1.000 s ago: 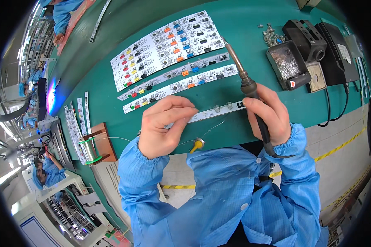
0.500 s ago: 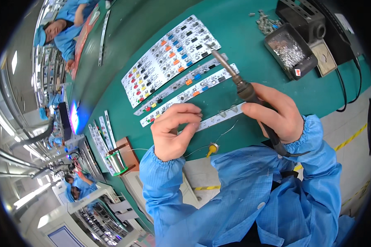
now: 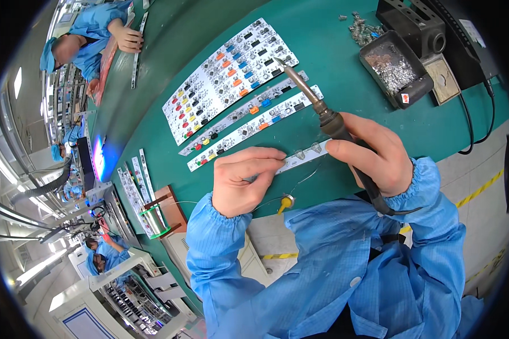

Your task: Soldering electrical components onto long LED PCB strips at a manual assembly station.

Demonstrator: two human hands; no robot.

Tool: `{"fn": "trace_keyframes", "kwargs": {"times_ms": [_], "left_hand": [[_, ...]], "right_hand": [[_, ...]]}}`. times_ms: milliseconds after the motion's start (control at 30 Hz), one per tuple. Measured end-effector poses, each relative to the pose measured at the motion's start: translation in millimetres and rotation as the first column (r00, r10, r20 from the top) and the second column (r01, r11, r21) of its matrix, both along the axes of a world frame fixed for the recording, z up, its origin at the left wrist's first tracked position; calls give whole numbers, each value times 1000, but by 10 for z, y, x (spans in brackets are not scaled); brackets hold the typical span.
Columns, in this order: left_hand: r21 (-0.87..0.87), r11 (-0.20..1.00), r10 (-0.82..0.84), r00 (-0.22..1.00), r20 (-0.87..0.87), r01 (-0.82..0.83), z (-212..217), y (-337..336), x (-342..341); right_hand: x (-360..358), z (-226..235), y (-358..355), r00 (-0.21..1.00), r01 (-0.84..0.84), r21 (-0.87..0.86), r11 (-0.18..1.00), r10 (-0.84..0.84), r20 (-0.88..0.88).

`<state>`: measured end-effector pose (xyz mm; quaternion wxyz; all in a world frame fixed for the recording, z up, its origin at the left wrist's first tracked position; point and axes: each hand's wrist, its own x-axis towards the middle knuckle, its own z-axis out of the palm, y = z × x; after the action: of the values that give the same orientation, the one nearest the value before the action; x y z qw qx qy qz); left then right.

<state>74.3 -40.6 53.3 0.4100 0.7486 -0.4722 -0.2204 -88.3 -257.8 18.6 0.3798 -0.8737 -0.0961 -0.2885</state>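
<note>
The fingers (image 3: pixel 254 161) of the left hand (image 3: pixel 244 182) are pinched flat on a narrow white strip board (image 3: pixel 305 158), most likely pressing it against the green bench mat (image 3: pixel 333 68) so it cannot slide. The right hand (image 3: pixel 373 152) is clenched around the dark grip of a soldering iron (image 3: pixel 316 104), held like a pen with its tip raised and angled away from that strip, toward the far side of the bench.

Taking the strip as the landmark: beyond it lies the large white panel of boards (image 3: pixel 229 79) dotted with red, yellow, orange and blue parts, and between panel and strip lie two long populated strips (image 3: pixel 254 121), laid parallel, probably to keep them in easy reach. Far to the right of the strip stands the black iron stand (image 3: pixel 418 31), with a dark tray (image 3: pixel 393 68) in front of it holding a heap of silvery scraps. To the near left sits a spool of solder wire (image 3: pixel 152 217) on a brown holder. Just nearer than the strip, a thin wire ends in a small yellow piece (image 3: pixel 287 201).
</note>
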Motion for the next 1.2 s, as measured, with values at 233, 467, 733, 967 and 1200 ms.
{"fn": "trace_keyframes", "kwargs": {"times_ms": [233,467,733,967,1200], "left_hand": [[23,999,-31,999,18,31,34,-74,3],[53,987,-156,986,64,153,92,-127,76],[62,973,-225,970,88,220,112,-152,87],[47,973,-230,968,104,226,119,-117,98],[43,987,-158,970,184,153,145,-38,-20]], "right_hand": [[23,-43,27,999,31,10,999,-31,34],[62,-134,43,989,82,-13,997,-80,121],[51,-119,36,989,94,-11,996,-92,113],[47,-103,39,988,97,-16,995,-94,119],[65,-76,43,992,84,-4,996,-83,96]]}}
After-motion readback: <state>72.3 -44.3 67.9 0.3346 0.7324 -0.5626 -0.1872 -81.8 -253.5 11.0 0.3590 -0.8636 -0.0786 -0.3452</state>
